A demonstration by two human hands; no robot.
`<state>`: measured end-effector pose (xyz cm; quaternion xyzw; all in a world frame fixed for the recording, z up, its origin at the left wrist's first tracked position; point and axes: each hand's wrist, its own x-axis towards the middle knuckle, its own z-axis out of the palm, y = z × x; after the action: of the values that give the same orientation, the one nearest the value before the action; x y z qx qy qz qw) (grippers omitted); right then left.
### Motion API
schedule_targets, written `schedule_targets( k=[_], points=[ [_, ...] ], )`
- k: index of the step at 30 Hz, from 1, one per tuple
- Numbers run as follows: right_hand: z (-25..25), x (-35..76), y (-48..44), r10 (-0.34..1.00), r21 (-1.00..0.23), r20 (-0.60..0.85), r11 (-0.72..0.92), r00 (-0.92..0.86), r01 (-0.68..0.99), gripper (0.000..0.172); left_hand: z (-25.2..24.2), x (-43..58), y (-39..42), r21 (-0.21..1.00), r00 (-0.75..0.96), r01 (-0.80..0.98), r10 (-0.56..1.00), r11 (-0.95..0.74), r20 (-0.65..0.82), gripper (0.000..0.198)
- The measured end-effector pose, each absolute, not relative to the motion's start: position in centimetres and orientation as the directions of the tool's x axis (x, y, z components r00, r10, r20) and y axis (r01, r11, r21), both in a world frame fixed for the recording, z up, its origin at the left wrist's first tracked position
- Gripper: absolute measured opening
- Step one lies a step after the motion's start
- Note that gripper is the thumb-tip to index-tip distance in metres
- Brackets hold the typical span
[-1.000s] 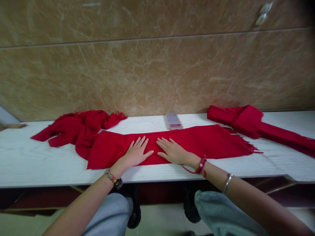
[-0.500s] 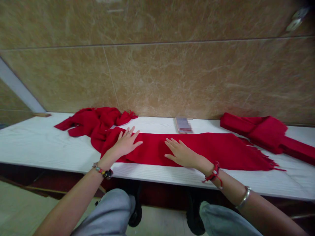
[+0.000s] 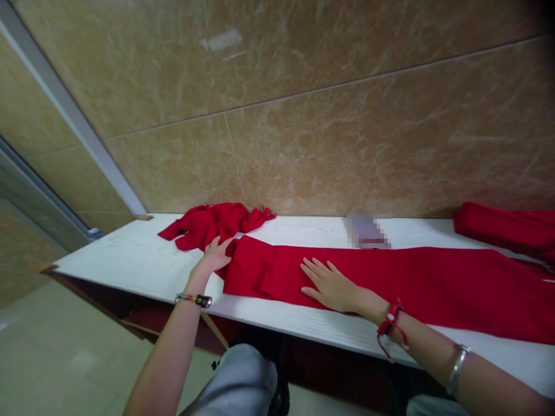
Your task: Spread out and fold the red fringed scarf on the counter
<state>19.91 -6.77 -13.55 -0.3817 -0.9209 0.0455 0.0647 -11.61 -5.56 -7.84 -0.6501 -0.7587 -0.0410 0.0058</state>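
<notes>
A red scarf lies stretched lengthwise along the white bench top. My right hand rests palm down on its smooth middle, fingers spread and gripping nothing. At the scarf's bunched left end, my left hand has its fingers and thumb closed on the cloth. Some fabric there is hidden under that hand. Just behind it lies a crumpled heap of red cloth with a fringe; whether the heap joins the flat scarf cannot be made out.
A pixelated flat item sits at the back of the white bench top. Another folded red cloth lies at the far right. The tiled wall rises directly behind. My knee is below the front edge.
The view has turned left. My left hand has shifted from lying flat on the scarf to its bunched left end, where it closes on the cloth. My right hand stays flat on the scarf.
</notes>
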Motion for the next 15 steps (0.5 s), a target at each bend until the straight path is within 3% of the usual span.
schedule_targets(
  k=[7, 12, 15],
  points=[
    [-13.3, 20.0, -7.3, 0.711, -0.105, 0.102, 0.703, -0.696, 0.703, 0.064, -8.4, -13.1, -6.2, -0.035, -0.222, 0.973, 0.965, 0.229, 0.137, 0.031],
    [-13.5, 20.1, -7.3, 0.714, -0.112, 0.125, 0.700, -0.689, 0.705, 0.063, -4.1, -17.4, -8.9, -0.094, -0.332, 0.916, 0.866, 0.391, 0.374, 0.041],
    [-13.6, 20.1, -7.2, 0.713, -0.108, 0.136, 0.701, -0.688, 0.705, 0.063, -2.5, -18.9, -8.8, -0.114, -0.344, 0.894, 0.827, 0.433, 0.445, 0.039]
  ],
)
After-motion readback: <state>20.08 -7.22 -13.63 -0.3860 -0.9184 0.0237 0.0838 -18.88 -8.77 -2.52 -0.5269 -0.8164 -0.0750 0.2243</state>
